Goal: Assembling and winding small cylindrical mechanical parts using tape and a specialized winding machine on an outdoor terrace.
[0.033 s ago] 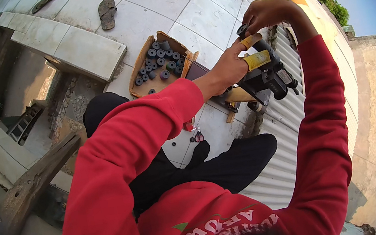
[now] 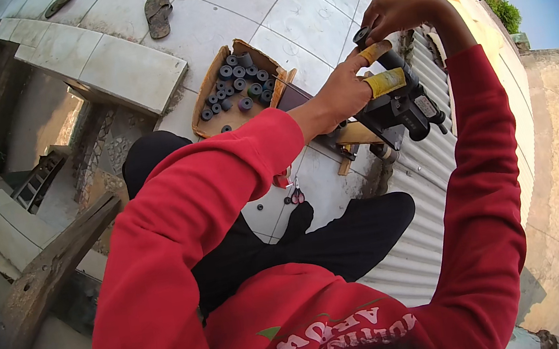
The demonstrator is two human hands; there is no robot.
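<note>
My left hand (image 2: 339, 93), with yellow tape around two fingers, reaches across a dark hollow-ended roll (image 2: 361, 36) and is closed about it. Curled over the end of the same roll, my right hand (image 2: 403, 11) pinches it with the fingertips. Behind my left fingers the roll lines up with a black machine (image 2: 410, 113) that has a cylindrical body; how the two join is partly hidden by the fingers. To the left of my left hand, a torn cardboard box (image 2: 253, 116) holds several dark rolls (image 2: 239, 84) with holes through their middles.
Red-handled scissors (image 2: 297, 195) and small dark rings (image 2: 287, 200) lie on the tiles near my folded legs. Corrugated sheeting (image 2: 416, 205) runs along the right. A flip-flop (image 2: 158, 14) lies beyond a tiled ledge (image 2: 130, 74), beside a sunken opening. A wooden beam (image 2: 57, 266) slants at left.
Both hands keep hold of the roll. My right hand has shifted slightly up, and the view has moved a little.
</note>
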